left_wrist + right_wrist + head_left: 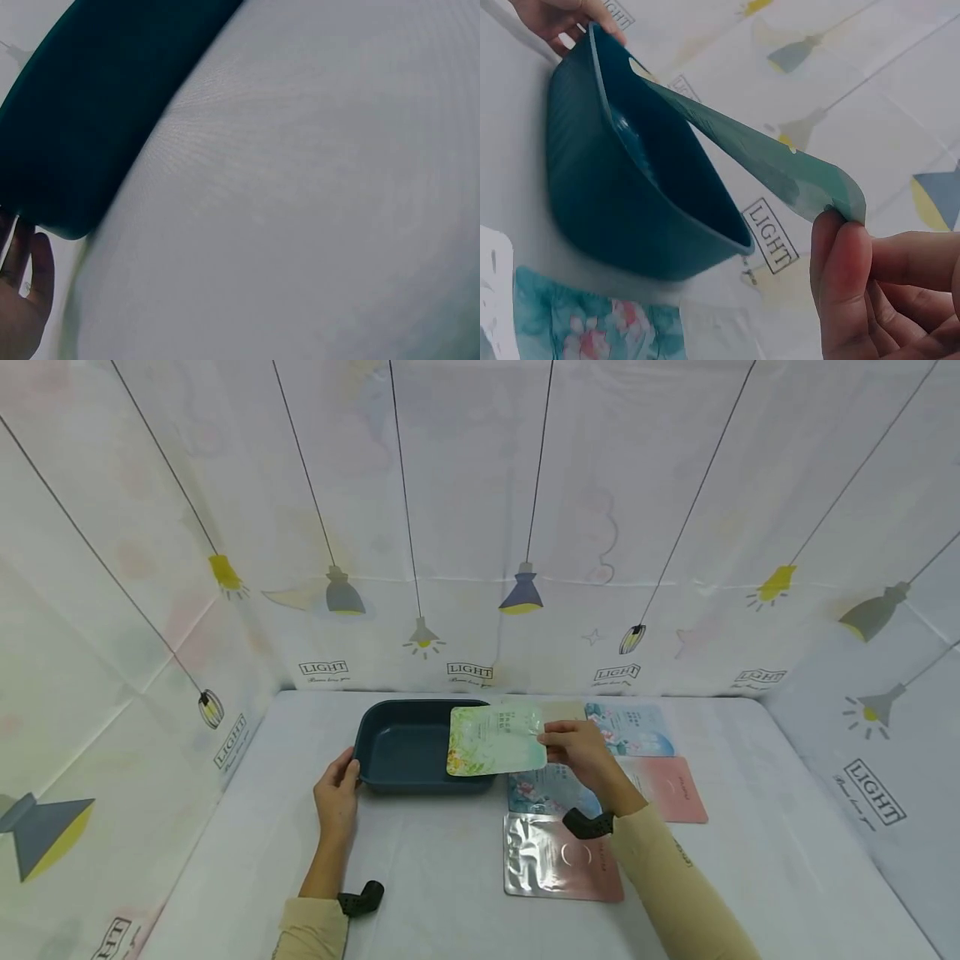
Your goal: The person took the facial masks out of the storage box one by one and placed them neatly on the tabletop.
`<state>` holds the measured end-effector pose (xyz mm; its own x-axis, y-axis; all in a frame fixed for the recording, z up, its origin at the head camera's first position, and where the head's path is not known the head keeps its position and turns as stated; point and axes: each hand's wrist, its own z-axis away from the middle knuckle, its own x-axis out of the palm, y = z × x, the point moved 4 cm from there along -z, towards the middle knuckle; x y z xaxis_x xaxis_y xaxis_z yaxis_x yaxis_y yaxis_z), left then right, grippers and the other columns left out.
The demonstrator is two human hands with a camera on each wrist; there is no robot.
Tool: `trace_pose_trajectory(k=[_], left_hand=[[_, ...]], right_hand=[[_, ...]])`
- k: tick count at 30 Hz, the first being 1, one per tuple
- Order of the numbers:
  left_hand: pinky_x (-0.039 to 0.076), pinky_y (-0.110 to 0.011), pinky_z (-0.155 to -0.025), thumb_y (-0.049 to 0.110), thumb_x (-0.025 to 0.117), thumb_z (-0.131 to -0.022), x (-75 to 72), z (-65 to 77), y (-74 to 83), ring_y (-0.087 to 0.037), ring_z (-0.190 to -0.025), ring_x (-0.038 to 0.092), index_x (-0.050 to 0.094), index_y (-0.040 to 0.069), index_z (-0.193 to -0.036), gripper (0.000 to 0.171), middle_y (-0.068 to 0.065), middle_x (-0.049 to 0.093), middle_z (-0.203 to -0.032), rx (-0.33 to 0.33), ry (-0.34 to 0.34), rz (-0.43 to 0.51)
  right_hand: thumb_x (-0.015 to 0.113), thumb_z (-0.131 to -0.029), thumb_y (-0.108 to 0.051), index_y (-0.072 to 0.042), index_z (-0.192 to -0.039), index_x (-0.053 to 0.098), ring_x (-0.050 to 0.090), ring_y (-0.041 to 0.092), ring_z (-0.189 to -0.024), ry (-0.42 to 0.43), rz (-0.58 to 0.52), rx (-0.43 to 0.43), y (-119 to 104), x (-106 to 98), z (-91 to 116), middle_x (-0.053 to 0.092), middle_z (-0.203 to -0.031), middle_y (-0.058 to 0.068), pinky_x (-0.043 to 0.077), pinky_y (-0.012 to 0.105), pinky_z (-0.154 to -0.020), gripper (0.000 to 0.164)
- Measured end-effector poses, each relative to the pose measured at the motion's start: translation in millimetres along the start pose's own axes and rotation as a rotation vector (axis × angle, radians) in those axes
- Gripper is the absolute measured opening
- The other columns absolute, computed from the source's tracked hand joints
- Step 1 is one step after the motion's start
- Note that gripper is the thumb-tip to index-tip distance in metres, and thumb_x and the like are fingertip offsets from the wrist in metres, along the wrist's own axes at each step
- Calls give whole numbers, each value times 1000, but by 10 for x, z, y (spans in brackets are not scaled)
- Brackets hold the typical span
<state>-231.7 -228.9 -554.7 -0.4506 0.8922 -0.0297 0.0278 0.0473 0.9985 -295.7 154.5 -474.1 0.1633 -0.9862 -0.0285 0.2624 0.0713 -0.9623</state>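
My right hand (583, 756) pinches a pale green sheet mask packet (495, 739) by its right edge, between thumb and fingers. The packet, with yellow flowers on one corner, hangs over the right part of a dark blue-green plastic basin (405, 747). In the right wrist view the packet (757, 146) appears nearly edge-on above the basin rim (667, 199). At the basin's left end my left hand (337, 802) holds the wall near the rim. The left wrist view shows its fingers (43, 266) against the basin's end (90, 150).
Right of the basin, several flat packets lie on the white table: a blue floral one (630, 729), another blue floral one (551, 789) partly under the right hand, a pink one (675, 789), and a silver-and-pink one (551, 856) in front. A printed cloth wall (465, 527) stands behind.
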Motion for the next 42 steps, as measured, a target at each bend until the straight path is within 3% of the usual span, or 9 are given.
trace_pose_trajectory(k=[5,11,15,22,32,36,42], left_hand=[[52,-9,-80,16,52,-101,-12,43,142,-17,-112,57,54,0,-136,39,-20,57,-136,-12,-11,22],[53,-13,-83,13,51,-101,-9,112,311,-2,-102,57,53,-2,-136,38,-20,57,-135,-6,-11,-4],[52,-13,-83,14,51,-101,-1,121,306,0,-102,56,53,-2,-136,39,-20,57,-136,-15,-17,-5],[50,-7,-79,18,52,-101,-1,8,1,4,-100,55,53,3,-138,40,-17,56,-138,-49,-9,22],[53,-13,-81,13,52,-101,10,120,279,-1,-99,58,54,-3,-135,38,-21,58,-133,-11,-9,4],[54,-14,-82,12,52,-101,4,133,307,-3,-99,58,54,-4,-135,38,-21,58,-133,-1,-7,2],[53,-12,-81,13,52,-100,-5,119,282,-3,-100,58,54,-3,-135,38,-21,58,-133,-15,-12,26]], right_hand=[[62,-94,-9,11,-128,51,63,7,-72,20,8,18,44,-182,131,64,-86,-4,57,20,-65,41],[62,-94,-9,12,-129,49,62,7,-73,36,30,7,65,-389,253,63,-86,-6,56,19,-66,42],[61,-94,-8,13,-126,50,63,6,-73,35,35,7,89,-533,341,64,-85,-7,56,19,-66,40],[62,-95,-12,14,-130,47,64,7,-75,19,103,12,141,-795,477,66,-88,-7,57,20,-68,46],[64,-94,-18,10,-131,49,66,8,-81,78,160,78,319,-1212,707,66,-91,-9,58,23,-73,49],[65,-94,-20,8,-125,54,67,8,-81,91,173,97,434,-1373,797,67,-90,-10,58,24,-73,43],[64,-95,-21,14,-136,41,64,7,-81,117,223,158,609,-1584,928,65,-91,-10,57,23,-72,58]])
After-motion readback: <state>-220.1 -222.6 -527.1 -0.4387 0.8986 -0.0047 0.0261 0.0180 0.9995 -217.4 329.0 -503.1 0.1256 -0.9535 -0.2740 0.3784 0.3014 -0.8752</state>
